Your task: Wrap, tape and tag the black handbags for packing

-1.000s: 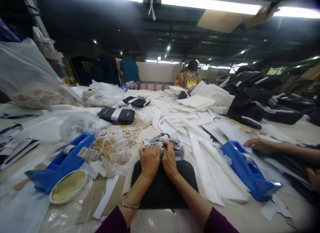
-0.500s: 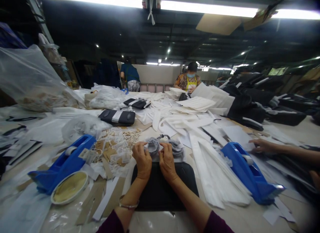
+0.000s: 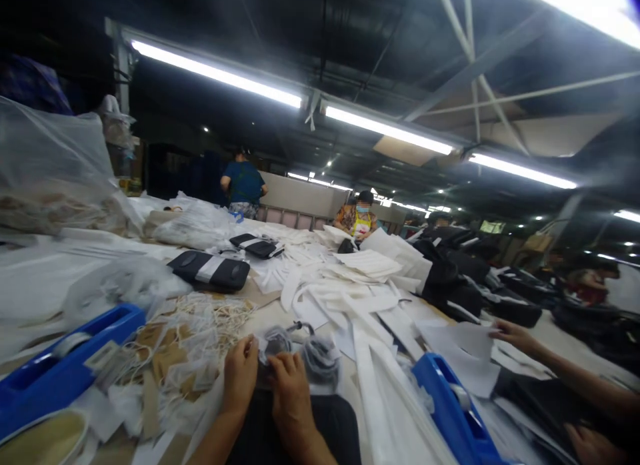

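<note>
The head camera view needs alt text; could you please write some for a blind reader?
A person's left hand and right hand are beside gray coils at the far edge of a black case on a cluttered table. Blue tape dispensers flank them; a co-worker's hand touches white paper.

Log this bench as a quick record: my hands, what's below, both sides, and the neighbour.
Left hand: at left edge of grey coiled bundle, contact unclear
Right hand: at the bundle's near side
Below: black case, partly cropped
Left side: blue tape dispenser, string tags
Right side: white strips, second blue tape dispenser
Neighbour's far hand: holding white sheet
</note>
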Motion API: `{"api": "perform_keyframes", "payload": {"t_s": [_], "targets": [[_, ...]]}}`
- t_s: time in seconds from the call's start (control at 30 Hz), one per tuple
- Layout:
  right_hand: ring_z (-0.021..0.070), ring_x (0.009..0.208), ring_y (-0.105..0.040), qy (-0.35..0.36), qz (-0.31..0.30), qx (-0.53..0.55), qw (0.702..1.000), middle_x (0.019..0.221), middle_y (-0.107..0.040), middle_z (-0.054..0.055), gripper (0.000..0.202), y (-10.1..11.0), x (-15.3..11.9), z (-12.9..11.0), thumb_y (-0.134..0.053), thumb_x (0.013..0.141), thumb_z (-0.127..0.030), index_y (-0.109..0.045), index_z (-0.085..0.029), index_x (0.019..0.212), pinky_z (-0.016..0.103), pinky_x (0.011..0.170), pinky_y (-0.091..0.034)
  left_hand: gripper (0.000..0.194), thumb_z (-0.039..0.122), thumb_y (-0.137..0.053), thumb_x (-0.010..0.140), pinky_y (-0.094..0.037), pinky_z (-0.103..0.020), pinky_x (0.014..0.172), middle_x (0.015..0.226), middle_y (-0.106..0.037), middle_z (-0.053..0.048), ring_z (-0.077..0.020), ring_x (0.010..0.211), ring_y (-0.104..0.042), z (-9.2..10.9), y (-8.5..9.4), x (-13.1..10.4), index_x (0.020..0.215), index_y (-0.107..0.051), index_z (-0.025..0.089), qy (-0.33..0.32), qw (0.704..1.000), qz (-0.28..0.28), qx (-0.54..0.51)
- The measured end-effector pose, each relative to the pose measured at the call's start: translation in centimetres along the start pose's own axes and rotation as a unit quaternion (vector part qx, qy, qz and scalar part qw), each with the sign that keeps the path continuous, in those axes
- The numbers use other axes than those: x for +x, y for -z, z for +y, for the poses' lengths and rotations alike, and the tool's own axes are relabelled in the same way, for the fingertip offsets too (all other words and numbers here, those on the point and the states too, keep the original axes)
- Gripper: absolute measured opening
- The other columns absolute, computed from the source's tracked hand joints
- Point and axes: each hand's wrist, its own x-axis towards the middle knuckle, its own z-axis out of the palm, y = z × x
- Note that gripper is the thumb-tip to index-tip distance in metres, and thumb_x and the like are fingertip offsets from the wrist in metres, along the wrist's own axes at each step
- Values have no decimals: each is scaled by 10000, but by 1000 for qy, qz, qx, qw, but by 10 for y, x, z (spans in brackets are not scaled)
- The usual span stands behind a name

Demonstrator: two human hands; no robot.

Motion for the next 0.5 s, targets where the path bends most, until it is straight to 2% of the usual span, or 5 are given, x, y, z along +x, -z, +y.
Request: {"api": "perform_keyframes", "payload": {"t_s": [0.17,0.33,0.5], "targets": [[245,807,-557,3,15,-82,997,921,-642,52,307,-12,-1,2,-493,817,-73,-618,-232,1048,385,720,-430,371,555,-480,687,-489,-463,852,817,-683,-121,-310,849,-633,2,-2,3,742,-586,205,-4,1000,-19,-23],[242,738,-616,33,22,-115,993,951,-655,84,401,-20,-4,2,-453,757,-21,-589,-180,1099,355,624,-453,286,501,-510,707,-521,-410,802,804,-687,-75,-272,836,-659,11,-1,-3,775,-554,226,17,997,-39,-57],[233,648,-643,-22,6,-160,987,875,-658,73,340,-24,4,-6,-501,765,-34,-612,-183,1049,331,547,-458,225,442,-509,747,-511,-386,803,841,-691,-70,-269,896,-658,15,1,-5,795,-554,227,44,995,-80,-29]]}}
